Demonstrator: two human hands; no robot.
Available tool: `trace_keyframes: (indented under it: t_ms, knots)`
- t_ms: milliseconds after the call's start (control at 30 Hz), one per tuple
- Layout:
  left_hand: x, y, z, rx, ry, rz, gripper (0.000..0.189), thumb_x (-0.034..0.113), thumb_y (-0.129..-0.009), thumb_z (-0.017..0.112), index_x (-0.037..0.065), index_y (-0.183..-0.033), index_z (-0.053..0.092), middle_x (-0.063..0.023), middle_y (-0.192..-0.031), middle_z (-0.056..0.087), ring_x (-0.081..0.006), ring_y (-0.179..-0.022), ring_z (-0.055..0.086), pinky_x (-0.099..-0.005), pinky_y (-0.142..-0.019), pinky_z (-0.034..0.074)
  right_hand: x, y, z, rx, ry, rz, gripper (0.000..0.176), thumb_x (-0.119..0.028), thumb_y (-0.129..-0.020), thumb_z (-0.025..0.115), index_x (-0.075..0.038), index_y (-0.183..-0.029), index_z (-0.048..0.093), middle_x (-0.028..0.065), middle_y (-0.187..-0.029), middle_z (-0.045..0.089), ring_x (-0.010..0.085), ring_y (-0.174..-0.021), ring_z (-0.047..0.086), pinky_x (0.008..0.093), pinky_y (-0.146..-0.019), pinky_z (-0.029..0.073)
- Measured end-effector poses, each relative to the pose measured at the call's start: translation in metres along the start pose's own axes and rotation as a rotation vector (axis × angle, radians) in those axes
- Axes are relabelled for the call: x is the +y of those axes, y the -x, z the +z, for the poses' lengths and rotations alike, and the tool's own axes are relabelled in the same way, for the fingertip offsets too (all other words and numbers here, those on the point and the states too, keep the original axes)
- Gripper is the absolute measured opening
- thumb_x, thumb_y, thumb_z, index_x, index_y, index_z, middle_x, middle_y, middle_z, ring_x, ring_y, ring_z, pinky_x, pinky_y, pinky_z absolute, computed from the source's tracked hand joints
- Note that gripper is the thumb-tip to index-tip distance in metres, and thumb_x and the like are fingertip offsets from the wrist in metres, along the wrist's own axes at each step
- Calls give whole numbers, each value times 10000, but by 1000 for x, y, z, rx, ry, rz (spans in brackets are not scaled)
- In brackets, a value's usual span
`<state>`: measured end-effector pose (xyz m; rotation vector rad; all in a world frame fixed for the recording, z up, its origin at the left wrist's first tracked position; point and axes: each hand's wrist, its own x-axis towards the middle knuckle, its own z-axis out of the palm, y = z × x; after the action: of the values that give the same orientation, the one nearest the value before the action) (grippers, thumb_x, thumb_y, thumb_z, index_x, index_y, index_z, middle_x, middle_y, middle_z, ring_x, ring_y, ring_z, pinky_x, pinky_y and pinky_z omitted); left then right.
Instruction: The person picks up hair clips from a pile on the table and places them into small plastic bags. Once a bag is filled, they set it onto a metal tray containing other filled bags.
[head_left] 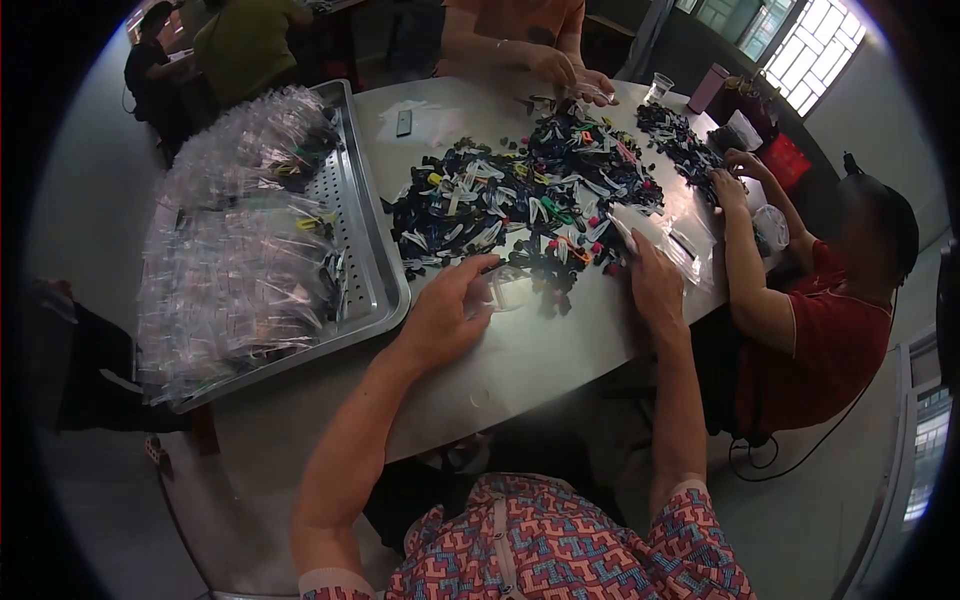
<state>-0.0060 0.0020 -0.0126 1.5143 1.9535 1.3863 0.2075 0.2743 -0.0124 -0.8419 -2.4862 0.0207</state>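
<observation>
My left hand [445, 315] is at the table's near side, its thumb and fingers curled at a clear plastic bag [505, 290]. A small dark piece shows at its fingertip. My right hand [657, 285] grips the near-left edge of some flat clear plastic bags [640, 220]; its fingertips are partly hidden. Between and beyond my hands spreads a heap of small clip-like pieces [480, 195], mostly black and white, with some yellow, green, orange and pink ones. A few dark pieces [555, 290] lie closer to me.
At left, a perforated metal tray [385, 265] holds many filled clear bags [235, 270]. A phone [404, 123] lies at the back. A co-worker in red [820, 330] handles dark pieces at right; another person's hands [565, 75] work across the table. A cup [659, 87] and pink bottle [708, 88] stand at back right.
</observation>
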Motion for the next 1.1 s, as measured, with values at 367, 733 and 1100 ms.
trace_keyframes:
  t_ms: [367,733,1100]
  knots:
    - [0,0,0,-18,31,-30,617,19,-805,691,102,-1395,532,-46,-994,647,-169,-942,621,-303,-854,514,33,-16,-12,-63,-264,149,348,-137,-966,499,-51,-1285,606,257,-989,692,432,-898,678,489,-785,525]
    - [2,-1,0,-34,64,-45,598,48,-797,656,77,-1378,516,-112,-982,629,-256,-951,628,-367,-867,520,28,-20,-29,-5,-344,155,311,-93,-971,459,-4,-1220,622,246,-923,672,321,-852,699,420,-760,515]
    - [9,-2,3,-27,182,-14,578,-21,-832,689,90,-1381,544,-19,-966,623,-102,-883,590,-262,-813,515,53,-26,-36,217,-402,140,242,-102,-961,504,22,-1139,610,166,-748,597,205,-647,567,377,-621,458]
